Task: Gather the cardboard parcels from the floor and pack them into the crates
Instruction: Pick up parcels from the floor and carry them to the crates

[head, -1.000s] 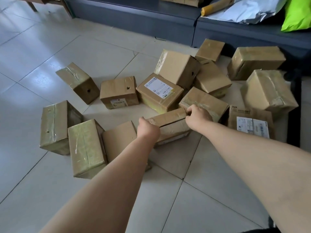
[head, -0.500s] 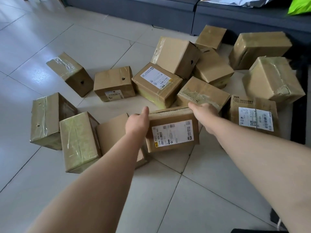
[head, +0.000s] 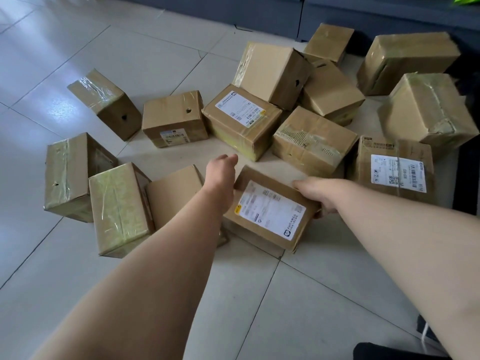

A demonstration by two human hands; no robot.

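Several brown cardboard parcels lie scattered on the pale tiled floor. I hold a labelled parcel (head: 270,209) tilted just above the floor, its white shipping label facing up. My left hand (head: 220,175) lies against its left end with the fingers stretched forward. My right hand (head: 320,194) grips its right end, fingers over the top edge. Just behind it sit a torn-tape parcel (head: 311,141) and a yellow-taped labelled parcel (head: 241,120). A plain parcel (head: 174,193) lies partly under my left forearm. No crate is in view.
More parcels ring the spot: two green-taped parcels (head: 119,209) at left, a flat labelled parcel (head: 394,167) at right, others piled toward a dark low platform (head: 259,14) at the back. A black mat (head: 467,178) edges the right side. Bare tiles lie in front.
The labelled parcel has been lifted, turned label-up and swung with its right end toward me. My left hand has slid from gripping its top edge to lying along its left end. The view dropped lower.
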